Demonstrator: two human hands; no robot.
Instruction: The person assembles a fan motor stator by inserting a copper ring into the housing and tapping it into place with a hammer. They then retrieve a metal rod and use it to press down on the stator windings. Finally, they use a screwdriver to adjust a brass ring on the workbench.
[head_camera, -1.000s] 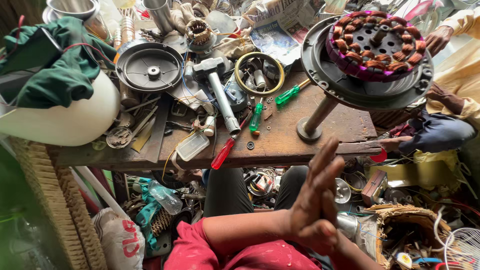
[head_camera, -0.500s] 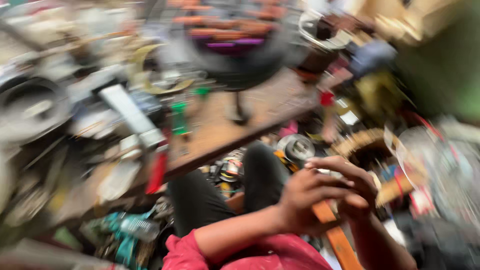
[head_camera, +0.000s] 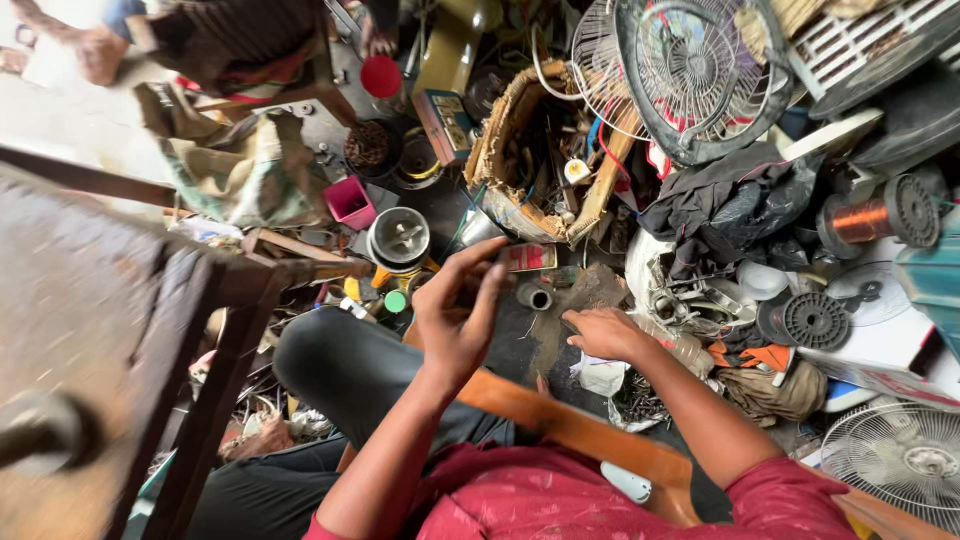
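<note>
Reaching down beside my seat, my right hand (head_camera: 607, 333) spreads open, fingertips on the cluttered floor (head_camera: 545, 345), holding nothing. My left hand (head_camera: 458, 310) hovers raised, fingers loosely curled and empty, near a small red box (head_camera: 527, 258) lying among fan parts.

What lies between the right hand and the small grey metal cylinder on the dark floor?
Nothing visible. The right hand rests on the floor, and the small grey metal cylinder stands just beyond its fingertips, apart from them, with only bare dark floor between.
</note>
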